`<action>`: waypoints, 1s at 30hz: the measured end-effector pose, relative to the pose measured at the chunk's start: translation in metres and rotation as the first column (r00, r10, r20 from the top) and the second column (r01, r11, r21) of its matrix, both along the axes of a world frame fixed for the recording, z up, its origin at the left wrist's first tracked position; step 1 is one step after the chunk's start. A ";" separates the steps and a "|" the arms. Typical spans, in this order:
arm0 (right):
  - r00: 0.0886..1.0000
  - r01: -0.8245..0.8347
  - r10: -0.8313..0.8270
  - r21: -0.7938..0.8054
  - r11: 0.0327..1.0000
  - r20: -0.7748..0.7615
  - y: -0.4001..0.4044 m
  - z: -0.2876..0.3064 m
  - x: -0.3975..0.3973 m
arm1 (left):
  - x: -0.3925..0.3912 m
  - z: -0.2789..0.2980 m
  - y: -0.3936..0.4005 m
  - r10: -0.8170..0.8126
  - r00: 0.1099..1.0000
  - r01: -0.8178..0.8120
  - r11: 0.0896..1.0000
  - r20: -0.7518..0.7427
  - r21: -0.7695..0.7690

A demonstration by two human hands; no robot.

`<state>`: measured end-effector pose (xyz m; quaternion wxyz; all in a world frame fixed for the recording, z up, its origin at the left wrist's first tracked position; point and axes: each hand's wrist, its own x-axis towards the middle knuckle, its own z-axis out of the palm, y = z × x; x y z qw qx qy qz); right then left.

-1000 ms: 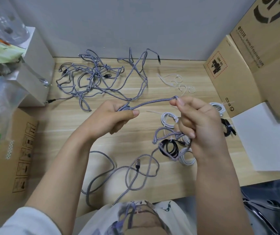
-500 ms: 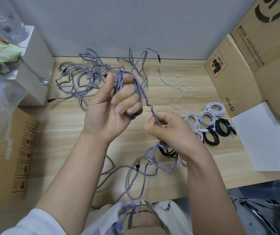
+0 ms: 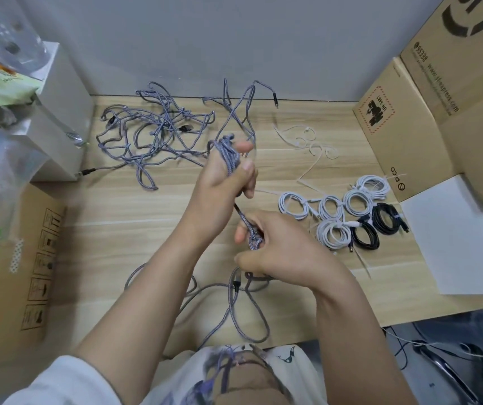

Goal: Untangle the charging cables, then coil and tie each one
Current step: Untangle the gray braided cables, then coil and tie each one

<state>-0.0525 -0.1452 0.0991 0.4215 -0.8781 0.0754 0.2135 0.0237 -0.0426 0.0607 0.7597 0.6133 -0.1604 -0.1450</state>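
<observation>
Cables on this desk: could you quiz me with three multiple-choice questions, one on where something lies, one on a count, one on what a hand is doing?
1. Where is the tangled grey heap?
A. far left of the desk
B. inside a cardboard box
C. on the white sheet

2. How many tied black coils lie there?
A. none
B. two
C. five

3. What is the left hand doing?
A. resting flat on the desk
B. holding a wound grey cable
C. pinching a white coil

Answers: 1 A, the heap spreads by the wall at left. 2 B, two black coils lie beside the white ones. 3 B, grey loops wrap its fingers.
</observation>
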 end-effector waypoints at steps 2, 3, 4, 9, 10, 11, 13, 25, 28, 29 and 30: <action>1.000 0.029 -0.029 0.063 0.998 0.002 -0.002 0.005 -0.001 | -0.005 -0.003 0.002 -0.055 0.992 0.038 0.988 0.113 0.148; 0.999 0.049 -0.049 0.120 0.992 0.000 -0.003 0.007 -0.001 | -0.006 -0.004 0.004 -0.088 0.984 0.052 0.973 0.154 0.226; 0.997 0.070 -0.071 0.201 0.977 -0.003 -0.005 0.009 -0.002 | -0.006 -0.004 0.006 -0.121 0.973 0.054 0.947 0.197 0.315; 0.963 0.269 -0.222 0.492 0.828 -0.153 -0.007 0.006 -0.004 | 0.004 -0.003 0.016 -0.232 0.954 0.103 0.847 0.188 0.522; 0.953 0.304 -0.250 0.520 0.798 -0.174 -0.007 0.005 -0.003 | 0.005 -0.001 0.018 -0.223 0.963 0.122 0.857 0.149 0.500; 0.947 0.322 -0.272 0.541 0.777 -0.172 -0.008 0.005 -0.002 | 0.005 0.000 0.018 -0.198 0.974 0.129 0.880 0.106 0.458; 0.941 0.328 -0.315 0.541 0.774 -0.120 -0.008 0.004 -0.001 | 0.004 0.004 0.017 -0.117 0.992 0.090 0.928 0.051 0.362; 0.979 0.136 -0.201 0.640 0.756 0.029 0.013 0.006 -0.006 | 0.006 0.009 0.007 0.174 0.916 -0.334 0.829 0.360 0.448; 0.951 0.180 -0.299 0.654 0.735 0.074 0.007 0.011 -0.005 | 0.008 0.004 0.013 0.115 0.881 -0.373 0.764 0.458 0.526; 0.930 0.222 -0.354 0.621 0.752 0.097 0.004 0.011 -0.004 | 0.007 0.005 0.014 0.094 0.879 -0.367 0.759 0.467 0.538; 0.903 0.266 -0.408 0.573 0.775 0.132 0.000 0.008 -0.002 | 0.007 0.005 0.016 0.076 0.883 -0.351 0.764 0.464 0.542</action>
